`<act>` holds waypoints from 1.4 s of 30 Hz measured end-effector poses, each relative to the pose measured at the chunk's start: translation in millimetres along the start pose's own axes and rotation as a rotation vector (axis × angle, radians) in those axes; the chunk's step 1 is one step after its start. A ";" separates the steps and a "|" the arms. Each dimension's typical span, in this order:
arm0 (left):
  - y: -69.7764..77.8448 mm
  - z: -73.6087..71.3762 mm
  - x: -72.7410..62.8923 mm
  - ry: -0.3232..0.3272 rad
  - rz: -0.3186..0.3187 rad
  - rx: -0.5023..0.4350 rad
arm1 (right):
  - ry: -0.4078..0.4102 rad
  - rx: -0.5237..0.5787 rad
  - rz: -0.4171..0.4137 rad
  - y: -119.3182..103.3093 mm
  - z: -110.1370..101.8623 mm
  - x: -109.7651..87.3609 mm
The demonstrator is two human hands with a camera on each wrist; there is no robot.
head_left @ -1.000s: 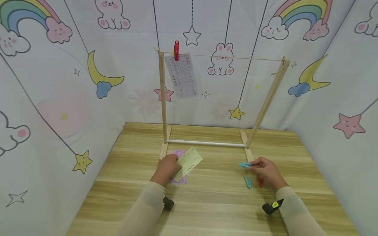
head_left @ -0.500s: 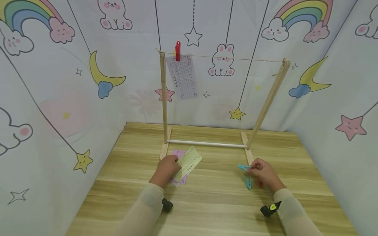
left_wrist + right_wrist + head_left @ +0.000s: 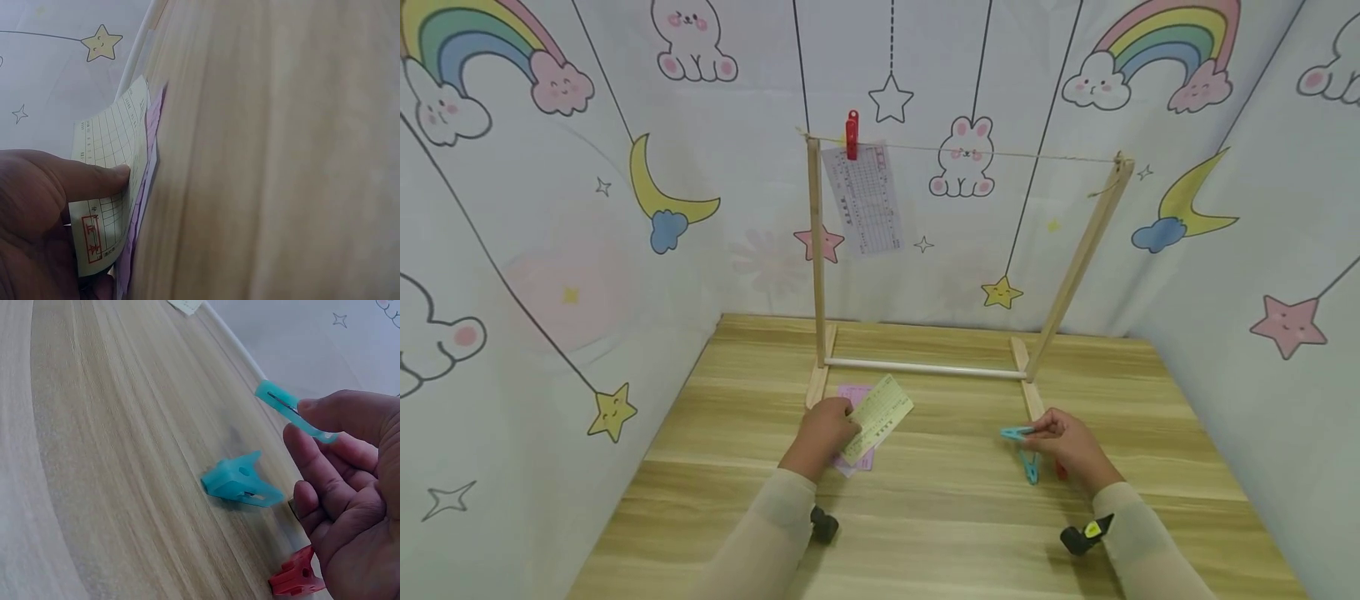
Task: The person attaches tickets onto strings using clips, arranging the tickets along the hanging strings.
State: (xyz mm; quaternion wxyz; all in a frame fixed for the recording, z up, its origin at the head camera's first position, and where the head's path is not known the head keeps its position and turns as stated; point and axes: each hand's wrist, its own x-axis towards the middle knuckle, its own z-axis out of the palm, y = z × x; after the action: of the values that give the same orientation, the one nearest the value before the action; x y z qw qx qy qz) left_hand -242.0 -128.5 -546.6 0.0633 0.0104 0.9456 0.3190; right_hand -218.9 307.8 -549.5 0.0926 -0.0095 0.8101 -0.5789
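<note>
My left hand [image 3: 823, 435] pinches a pale yellow printed slip [image 3: 109, 156], its thumb on the face of the paper. Beneath the slip, purple paper slips [image 3: 854, 392] lie on the table. On the right, my right hand [image 3: 1067, 443] holds a light blue clothespin [image 3: 284, 406] between thumb and fingers, just above the table. A second blue clothespin [image 3: 240, 481] rests on the wood below that hand. Partly behind the hand lies a red clothespin [image 3: 297, 573].
A wooden frame [image 3: 817, 258] stands at the back with a string [image 3: 1000, 153] across its top. A red clothespin [image 3: 852, 137] holds a printed paper [image 3: 867, 204] at the string's left end. A white rod [image 3: 925, 367] joins the frame's feet.
My right hand has shifted slightly left and down with the blue clothespin between its fingers. The left hand stays almost still on the yellow slip.
</note>
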 end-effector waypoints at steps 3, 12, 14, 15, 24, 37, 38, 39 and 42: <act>-0.1 -0.2 -0.8 0.003 0.009 -0.002 | -0.009 0.005 0.013 -0.1 -1.3 -0.6; 0.4 -0.3 -1.4 0.007 0.005 -0.007 | -0.076 0.064 0.007 -2.0 -6.2 0.8; 0.0 0.4 -1.1 0.006 0.008 0.005 | -0.100 0.057 0.005 -2.3 -6.9 0.9; -0.2 0.7 -1.0 0.006 0.009 0.008 | -0.112 0.052 0.006 -2.3 -7.3 1.0; 0.8 -0.3 -2.1 0.002 0.002 -0.002 | -0.168 -0.057 0.006 -6.3 -7.7 2.6; -0.2 -0.6 -2.7 0.017 0.024 -0.011 | -0.041 -0.195 0.032 -8.7 0.3 -1.6; -0.3 -0.4 -2.5 0.015 0.024 -0.010 | -0.036 -0.211 0.020 -8.6 0.8 -2.3; -0.5 -0.2 -2.2 0.014 0.022 -0.007 | -0.029 -0.227 0.005 -8.8 1.4 -3.1; -1.6 0.8 -1.2 0.020 0.025 0.006 | -0.016 -0.296 -0.045 -9.6 2.6 -4.4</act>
State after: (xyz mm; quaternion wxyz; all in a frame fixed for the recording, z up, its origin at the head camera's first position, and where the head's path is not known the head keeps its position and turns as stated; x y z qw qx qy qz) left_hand -240.7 -129.3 -548.1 0.0500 0.0193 0.9469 0.3171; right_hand -215.0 302.7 -540.7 0.0837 -0.0459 0.8853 -0.4551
